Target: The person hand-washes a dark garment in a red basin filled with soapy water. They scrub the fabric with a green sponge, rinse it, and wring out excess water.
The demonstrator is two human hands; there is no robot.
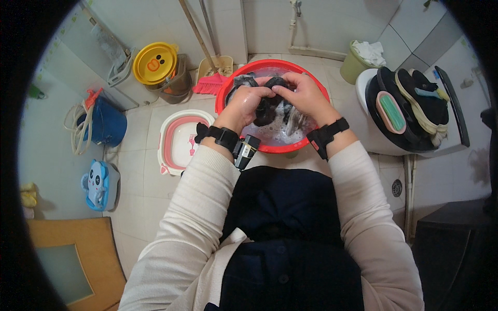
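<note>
Both hands are together over a red plastic basin [322, 86] of soapy water [278, 136]. My left hand [246, 102] and my right hand [307, 91] pinch a wet, dark piece of cloth [266, 112] between thumbs and fingers. Its lower part hangs down toward the suds, and the exact kind of garment is hard to make out. Grey and white wet fabric [296, 123] lies in the water below my right hand. More grey cloth [244, 80] shows at the basin's far left, partly behind my left hand.
Left of the basin sits a pink-and-white collapsible tub [165, 145]. Behind it are a pink broom [211, 83], a dustpan [227, 62] and a yellow-lidded bucket [155, 64]. A blue bucket [111, 122] stands farther left. At right, shoes [422, 101] and a brush [392, 112] rest on a toilet lid [375, 128].
</note>
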